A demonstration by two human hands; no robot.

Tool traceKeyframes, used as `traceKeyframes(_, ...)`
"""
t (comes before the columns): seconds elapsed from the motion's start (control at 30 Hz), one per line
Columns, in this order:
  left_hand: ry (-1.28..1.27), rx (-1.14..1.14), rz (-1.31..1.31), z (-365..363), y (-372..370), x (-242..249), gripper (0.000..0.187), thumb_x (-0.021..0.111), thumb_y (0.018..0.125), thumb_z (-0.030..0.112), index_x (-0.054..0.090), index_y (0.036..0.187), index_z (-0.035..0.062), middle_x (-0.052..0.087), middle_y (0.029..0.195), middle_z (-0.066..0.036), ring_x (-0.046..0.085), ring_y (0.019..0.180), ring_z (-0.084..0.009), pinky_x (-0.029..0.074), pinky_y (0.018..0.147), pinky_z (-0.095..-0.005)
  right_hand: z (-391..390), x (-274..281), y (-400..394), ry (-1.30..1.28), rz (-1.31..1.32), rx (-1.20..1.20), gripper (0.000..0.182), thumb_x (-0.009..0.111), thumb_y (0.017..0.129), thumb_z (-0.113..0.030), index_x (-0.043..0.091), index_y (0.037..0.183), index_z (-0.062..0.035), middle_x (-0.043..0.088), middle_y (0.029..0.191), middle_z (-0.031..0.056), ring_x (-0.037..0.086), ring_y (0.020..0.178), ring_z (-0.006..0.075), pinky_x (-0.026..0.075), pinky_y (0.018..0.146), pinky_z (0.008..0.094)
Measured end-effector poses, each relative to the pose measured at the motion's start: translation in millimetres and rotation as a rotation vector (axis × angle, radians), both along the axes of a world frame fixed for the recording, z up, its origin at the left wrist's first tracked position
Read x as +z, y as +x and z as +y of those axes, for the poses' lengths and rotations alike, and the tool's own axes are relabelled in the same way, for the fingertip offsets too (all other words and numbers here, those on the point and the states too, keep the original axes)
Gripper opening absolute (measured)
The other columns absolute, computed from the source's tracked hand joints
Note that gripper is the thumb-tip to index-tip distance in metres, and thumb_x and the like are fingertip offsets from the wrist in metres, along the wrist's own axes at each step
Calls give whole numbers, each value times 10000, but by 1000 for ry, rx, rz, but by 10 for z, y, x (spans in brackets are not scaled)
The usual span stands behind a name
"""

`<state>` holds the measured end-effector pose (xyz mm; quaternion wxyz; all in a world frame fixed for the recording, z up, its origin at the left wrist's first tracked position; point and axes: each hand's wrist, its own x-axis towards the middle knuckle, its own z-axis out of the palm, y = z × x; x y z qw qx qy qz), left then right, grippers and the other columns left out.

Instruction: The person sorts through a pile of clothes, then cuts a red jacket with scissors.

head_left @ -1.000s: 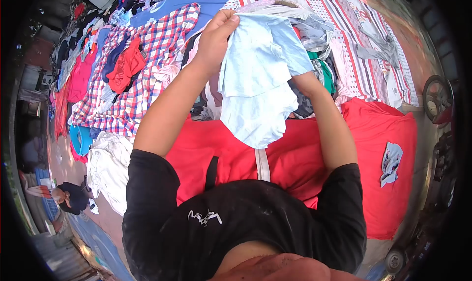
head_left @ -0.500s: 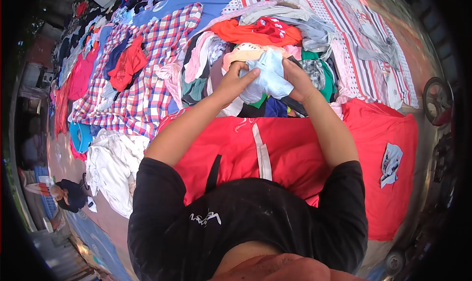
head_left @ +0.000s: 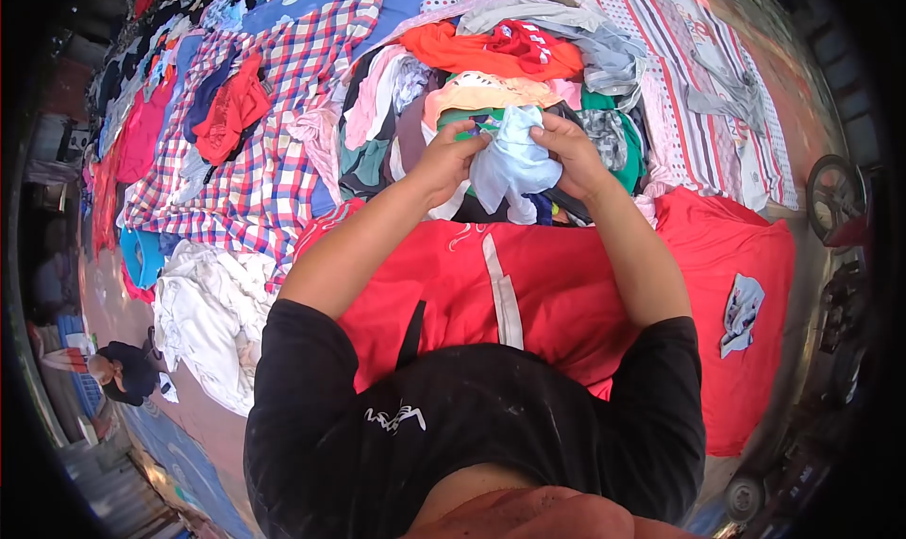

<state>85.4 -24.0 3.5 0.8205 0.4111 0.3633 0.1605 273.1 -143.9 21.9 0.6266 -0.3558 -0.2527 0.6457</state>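
A small, crumpled light blue garment (head_left: 516, 164) hangs between my two hands over a heap of clothes. My left hand (head_left: 447, 165) is closed at its upper left edge, thumb and forefinger pinching there. At the upper right my right hand (head_left: 572, 158) grips the same cloth, with the thumb in front of it. The garment's lower end dangles loose. Its exact kind cannot be made out. Just behind it lie a peach cloth with dark marks (head_left: 491, 93) and an orange-red garment (head_left: 439, 56).
A red cloth (head_left: 566, 279) spreads before me, with a small grey piece (head_left: 743, 314) on its right part. Left are a checked cloth (head_left: 283, 124) and a white pile (head_left: 209, 317). A striped sheet (head_left: 665, 76) lies right. Another person (head_left: 127, 372) is at far left.
The light blue garment now hangs down longer and less bunched. My left hand has shifted from its middle to its upper left edge, and the hands are slightly farther apart.
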Motion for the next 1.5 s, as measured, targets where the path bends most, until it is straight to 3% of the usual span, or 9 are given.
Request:
traceKeyframes(0.1,69,-227,-29,175,-3,-104,175,593,986,195,638,1113,82,668,1038,-22,619,1041,-138,496,869,-331,2,9,89,-21,-62,-36,293,568,998,-151,612,1241,7,704,1105,80,682,985,156,541,884,324)
traceKeyframes(0.2,380,-28,160,272,-10,7,131,594,983,183,655,1051,90,667,980,4,620,997,-122,483,893,-337,34,151,268,-39,-128,-183,262,578,997,-165,650,1188,-1,715,1047,55,672,955,127,528,844,300)
traceKeyframes(0.33,356,322,-99,656,-128,52,108,557,999,146,617,1041,66,650,952,-8,602,875,-107,467,835,-323,-39,80,744,-194,-539,-547,228,595,998,-190,706,1067,-3,715,940,21,618,841,80,462,763,250)
traceKeyframes(0.63,605,363,-113,648,-190,187,153,557,1002,160,581,1074,27,640,924,-59,590,797,-114,478,727,-292,-14,104,643,-128,-486,-577,244,603,998,-194,704,1033,25,713,938,40,622,824,96,466,781,256)
traceKeyframes(1.13,-106,167,-289,610,-271,402,270,476,1014,182,542,1194,-8,642,1167,-162,636,1073,-279,484,974,-434,51,-61,451,-147,-605,-487,189,647,966,-170,717,1032,-6,647,878,-40,528,803,56,406,753,223)
traceKeyframes(1.3,-34,51,-307,464,-255,361,271,442,1031,172,527,1223,2,624,1227,-161,615,1145,-271,469,1004,-423,68,-49,91,-147,-804,-189,582,711,896,-127,457,1403,5,677,1116,134,633,1010,171,500,860,311)
traceKeyframes(1.37,-7,-26,-316,254,-176,452,219,428,1050,165,540,1161,13,653,1123,-112,654,1046,-211,518,935,-367,42,-139,-119,-21,-1061,-70,892,813,772,-226,333,1489,-2,585,1301,271,608,1184,357,489,984,403)
traceKeyframes(1.43,-11,-179,-281,162,-193,431,252,429,1047,169,495,1254,41,657,1153,-121,696,985,-219,608,810,-383,77,-268,-331,-7,-1044,111,931,766,779,-267,255,1517,-17,555,1351,274,576,1235,376,476,1014,409)
traceKeyframes(1.5,-34,-375,-316,205,-228,333,155,472,1034,157,512,1140,52,676,1051,-112,708,875,-199,621,712,-353,97,-431,-491,16,-1137,254,520,713,775,-255,623,1193,42,688,1095,254,673,1035,353,521,892,423)
